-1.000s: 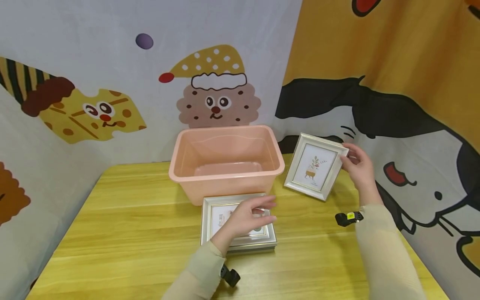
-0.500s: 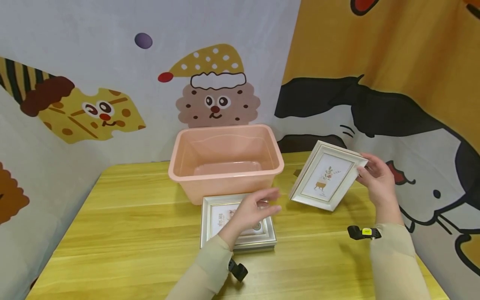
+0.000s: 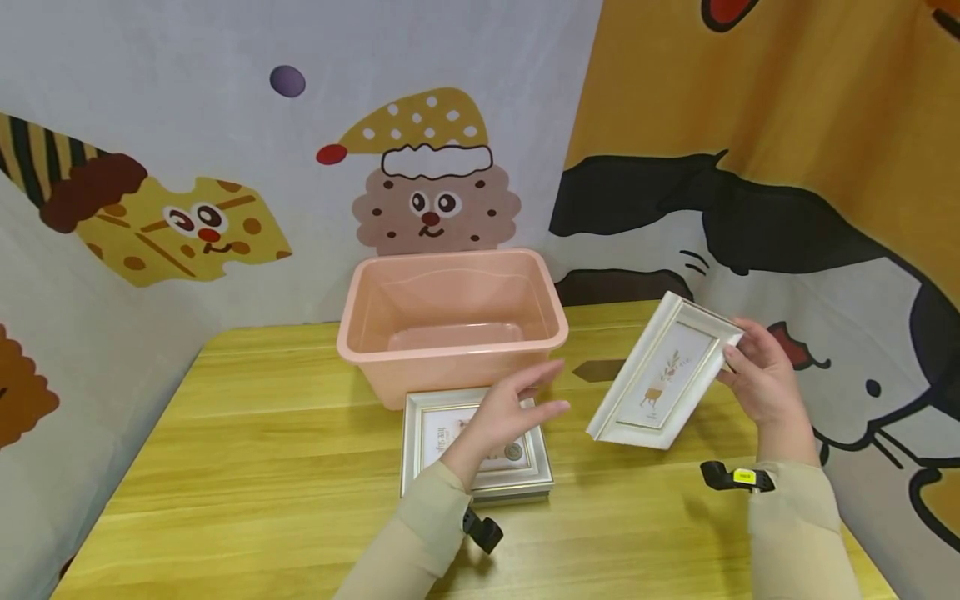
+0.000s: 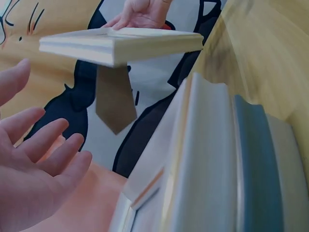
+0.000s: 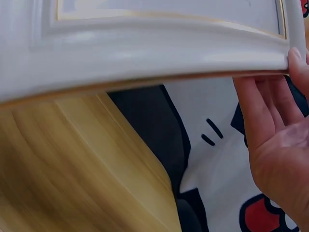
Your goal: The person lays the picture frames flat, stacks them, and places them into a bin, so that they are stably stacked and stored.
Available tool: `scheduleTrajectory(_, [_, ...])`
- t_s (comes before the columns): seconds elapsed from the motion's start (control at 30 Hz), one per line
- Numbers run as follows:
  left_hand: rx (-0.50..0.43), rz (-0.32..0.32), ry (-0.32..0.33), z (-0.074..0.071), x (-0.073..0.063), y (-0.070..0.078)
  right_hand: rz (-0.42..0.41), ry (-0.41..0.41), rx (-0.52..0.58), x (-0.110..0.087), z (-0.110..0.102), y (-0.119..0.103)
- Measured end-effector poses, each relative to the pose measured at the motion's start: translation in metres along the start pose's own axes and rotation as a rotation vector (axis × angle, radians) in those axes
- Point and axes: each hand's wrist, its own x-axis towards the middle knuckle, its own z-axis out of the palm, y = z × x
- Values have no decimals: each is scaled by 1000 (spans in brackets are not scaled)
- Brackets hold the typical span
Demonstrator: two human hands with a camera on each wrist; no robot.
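Observation:
My right hand [image 3: 768,387] pinches a white picture frame [image 3: 670,379] by its upper right edge, thumb on the front and fingers behind. The frame is tilted above the table, and its print shows a plant in a pot. A brown stand leg [image 4: 116,99] sticks out from its back. My left hand [image 3: 498,425] hovers over a stack of picture frames [image 3: 415,442], fingers spread and holding nothing. In the left wrist view the stack's edges show white frames and a blue-grey frame [image 4: 260,164]. The print on the top frame is partly hidden by the left hand.
A pink plastic tub [image 3: 450,357] stands behind the stack, with nothing seen inside it. Wood-patterned table [image 3: 247,467] lies beneath everything. A cartoon-printed curtain [image 3: 225,50] rises along the back and sides.
My right hand has moved right and toward me with the picture frame, turning it so its side and stand leg show. My left hand has shifted slightly right above the stack.

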Motion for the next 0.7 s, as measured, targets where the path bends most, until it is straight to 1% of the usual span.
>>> scheduleTrajectory(0.07, [-4,0,-7,1,1,3,-14,-62,62,0,2,1])
scheduleTrajectory(0.17, [-24,3,-22,2,2,9,-43,-180,192,3,7,6])
scheduleTrajectory(0.3, [-41,39,-48,4,2,18,-73,-314,350,8,16,13])
scheduleTrajectory(0.37, [-38,70,-61,6,1,19,-79,-343,395,10,21,17])
scheduleTrajectory(0.47, [-35,113,-62,9,-1,20,-79,-352,434,12,26,22])
scheduleTrajectory(0.63, [-25,130,-38,13,-6,19,-57,-289,466,10,33,25])
scheduleTrajectory(0.7, [-25,138,-37,14,-9,19,-52,-269,491,9,34,26])
